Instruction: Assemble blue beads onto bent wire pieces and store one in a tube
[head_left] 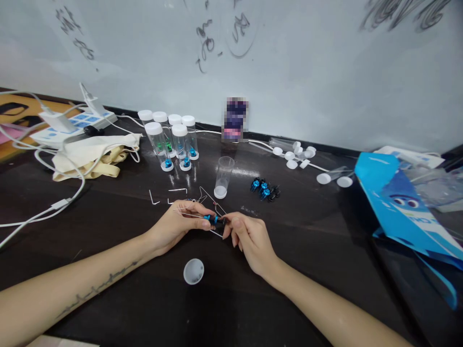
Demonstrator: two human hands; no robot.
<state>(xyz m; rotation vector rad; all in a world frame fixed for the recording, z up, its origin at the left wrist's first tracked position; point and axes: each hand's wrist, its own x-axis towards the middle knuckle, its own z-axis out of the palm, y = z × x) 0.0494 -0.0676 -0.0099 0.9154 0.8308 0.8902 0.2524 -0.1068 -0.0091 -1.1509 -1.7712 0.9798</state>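
We note a dark tabletop (325,250) running back to a scribbled white wall. Both bare forearms come in from the near edge and converge at mid-table, slightly left of centre; the left forearm lies low with a line tattoo on it.

At the right edge lies a blue printed packet (401,207). Toward the far left corner we see a cream cloth bag (94,154), with a power strip (72,125) and white cables behind it. Six capped vials (170,140) stand clustered near the far edge, blue and green bits inside.

The left hand (181,224) rests palm inward, fingers curled, thumb and forefinger pinched on a small blue piece (211,219); thin metal wires (188,211) also run through its grip. The right hand (251,238) faces it, knuckles up, fingertips closed on the piece's dark end. The piece sits just above the tabletop between the two hands.

Just beyond the hands stands an open clear tube (223,177), upright. A white cap (194,271) lies near the near edge. Loose blue parts (265,189) lie right of the tube, and small bent hex keys (170,195) lie left of it
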